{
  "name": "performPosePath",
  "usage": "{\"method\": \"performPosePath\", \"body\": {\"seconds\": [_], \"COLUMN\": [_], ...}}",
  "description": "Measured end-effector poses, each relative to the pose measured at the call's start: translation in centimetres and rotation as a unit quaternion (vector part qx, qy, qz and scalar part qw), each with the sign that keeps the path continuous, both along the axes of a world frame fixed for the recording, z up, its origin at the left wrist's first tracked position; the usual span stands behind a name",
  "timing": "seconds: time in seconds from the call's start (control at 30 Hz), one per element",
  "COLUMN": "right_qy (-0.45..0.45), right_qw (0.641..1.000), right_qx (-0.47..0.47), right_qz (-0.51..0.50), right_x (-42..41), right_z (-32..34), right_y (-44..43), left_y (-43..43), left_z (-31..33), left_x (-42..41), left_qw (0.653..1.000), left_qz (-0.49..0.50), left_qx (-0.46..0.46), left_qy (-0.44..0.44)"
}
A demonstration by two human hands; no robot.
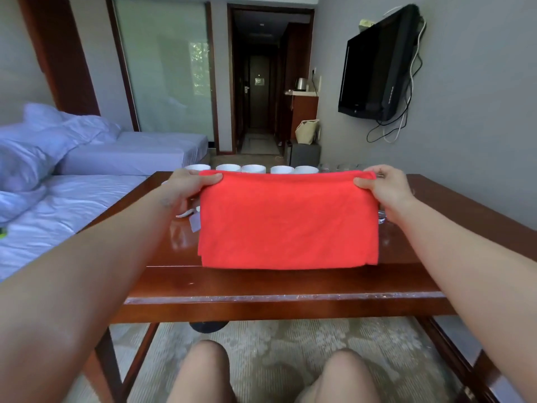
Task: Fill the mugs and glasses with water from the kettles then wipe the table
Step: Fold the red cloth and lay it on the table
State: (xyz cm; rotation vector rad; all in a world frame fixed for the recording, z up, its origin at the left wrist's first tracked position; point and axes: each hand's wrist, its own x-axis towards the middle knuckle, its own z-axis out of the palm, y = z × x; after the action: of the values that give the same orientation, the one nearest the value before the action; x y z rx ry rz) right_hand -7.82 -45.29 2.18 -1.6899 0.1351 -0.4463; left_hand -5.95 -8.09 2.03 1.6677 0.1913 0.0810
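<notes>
Both hands grip the top corners of a folded red microfibre cloth (287,222): our left hand (191,184) at centre left of the frame, our right hand (383,187) at centre right. Each has its thumb on the front face and its fingers curled behind the upper edge.

We hold the cloth stretched flat and hanging over the glossy dark-red wooden table (276,286). Whether its lower edge touches the tabletop we cannot tell. Pulled taut like this, it is being squared into a flat pad for wiping, we judge.

Its long axis runs left to right, parallel with the table's near edge. The smooth upper edge faces up and the layered loose edges hang down.

Behind the cloth, along the table's far edge, stand 5 white ceramic mugs (252,169), only their rims showing, with dim clear glasses (340,167) to their right. We cannot see whether they hold water.

1 clear glass (382,219) peeks out beside our right wrist. Any kettles on the table are hidden by the cloth. 1 steel kettle (301,84) sits on a counter at upper centre.
</notes>
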Motion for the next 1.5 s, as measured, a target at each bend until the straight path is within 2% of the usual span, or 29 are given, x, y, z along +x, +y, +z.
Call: {"method": "performPosePath", "body": {"seconds": [0.1,0.37,0.43,0.57,0.67,0.77,0.87,0.97,1.03,1.07,1.1,1.17,1.2,1.27,1.33,1.5], "right_qy": [0.037,0.084,0.101,0.124,0.125,0.119,0.124,0.072,0.014,-0.005,-0.014,0.009,0.041,0.133,0.195,0.197], "right_qw": [0.999,0.992,0.986,0.97,0.958,0.938,0.896,0.868,0.862,0.86,0.858,0.853,0.845,0.81,0.783,0.783], "right_qx": [-0.012,-0.082,-0.123,-0.202,-0.253,-0.321,-0.42,-0.483,-0.503,-0.51,-0.514,-0.518,-0.528,-0.56,-0.576,-0.574], "right_qz": [-0.01,-0.038,-0.044,-0.051,-0.056,-0.063,-0.075,-0.092,-0.06,-0.034,-0.005,0.054,0.078,0.113,0.129,0.135], "right_x": [1.1,5.9,6.9,8.0,8.2,7.9,7.0,5.9,5.5,5.3,5.2,5.0,4.9,4.3,3.5,2.7], "right_z": [-2.4,-6.0,-7.0,-9.1,-10.2,-10.4,-9.7,-8.8,-8.6,-8.4,-8.3,-8.6,-9.1,-10.7,-11.9,-12.0], "right_y": [0.4,-0.2,-0.3,-0.3,-0.4,-0.1,0.6,1.3,1.9,2.5,3.1,4.4,4.7,4.3,2.7,0.6], "left_y": [-0.3,-1.2,-1.1,-0.5,-0.2,-0.4,-0.9,-1.8,-2.9,-3.8,-4.7,-6.6,-7.2,-7.3,-6.0,-4.7], "left_z": [-2.6,-6.4,-7.5,-9.8,-10.9,-11.1,-10.5,-9.7,-9.0,-8.6,-8.2,-8.1,-8.5,-10.3,-12.1,-12.5], "left_x": [0.4,4.8,5.9,8.0,8.8,8.6,8.1,7.1,6.1,5.6,5.1,4.4,4.1,3.4,2.8,2.9], "left_qw": [0.999,0.999,0.998,0.983,0.952,0.89,0.828,0.801,0.777,0.772,0.782,0.821,0.827,0.802,0.767,0.747], "left_qz": [-0.002,0.017,0.017,0.021,0.004,-0.011,-0.039,-0.033,-0.024,-0.033,-0.053,-0.115,-0.149,-0.193,-0.203,-0.22], "left_qx": [0.004,-0.013,0.026,0.175,0.306,0.454,0.556,0.589,0.614,0.616,0.599,0.541,0.53,0.564,0.608,0.625], "left_qy": [0.053,0.047,0.054,0.05,0.017,-0.039,-0.064,-0.096,-0.137,-0.154,-0.166,-0.145,-0.115,-0.042,-0.025,-0.041]}}
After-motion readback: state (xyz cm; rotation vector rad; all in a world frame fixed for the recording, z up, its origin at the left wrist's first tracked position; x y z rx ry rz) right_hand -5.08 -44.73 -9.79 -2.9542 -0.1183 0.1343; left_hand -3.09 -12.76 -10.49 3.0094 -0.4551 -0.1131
